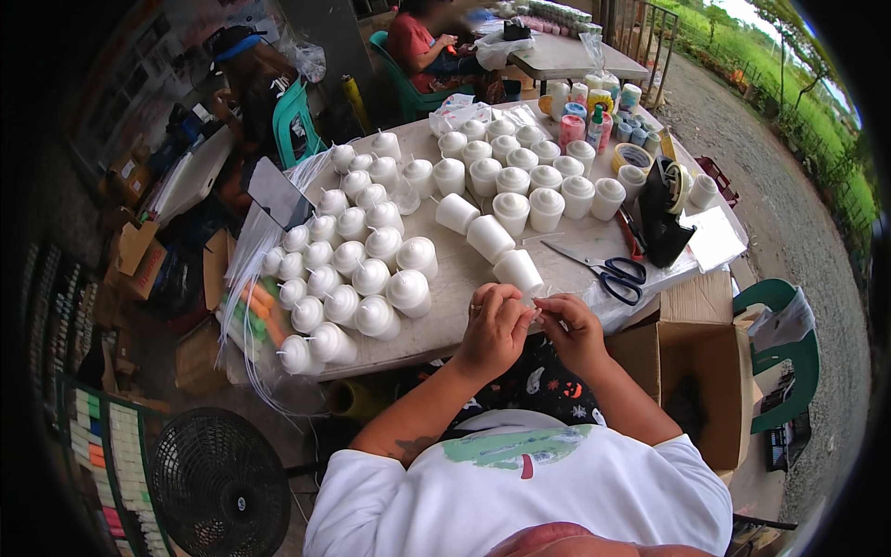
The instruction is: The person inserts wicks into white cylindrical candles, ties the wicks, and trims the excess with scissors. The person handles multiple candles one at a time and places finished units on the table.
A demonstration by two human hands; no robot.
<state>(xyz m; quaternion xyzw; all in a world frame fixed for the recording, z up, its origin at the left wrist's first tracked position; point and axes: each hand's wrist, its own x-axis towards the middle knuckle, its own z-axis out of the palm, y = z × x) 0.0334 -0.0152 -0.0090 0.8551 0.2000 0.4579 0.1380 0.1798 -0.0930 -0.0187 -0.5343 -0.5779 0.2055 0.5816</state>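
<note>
At the near edge of the table, my left hand [494, 327] and my right hand [567, 330] meet, both closed in a pinch. What lies between the fingertips is small and pale; I cannot make it out. Just beyond them a white candle-like cylinder [518, 271] lies on its side. Two more lie in line behind it, a middle cylinder [489, 239] and a farther cylinder [458, 214]. Many upright white candles [376, 317] with stepped, domed tops fill the table's left. Thin white strings stick out from several of them. Another group of upright candles [511, 213] stands farther back.
Scissors [614, 273] and a black tape dispenser [665, 213] lie right of my hands. Long white strings [243, 269] hang over the table's left edge. An open cardboard box [703, 371] stands at the right, a black fan [220, 483] at lower left. Two people sit beyond the table.
</note>
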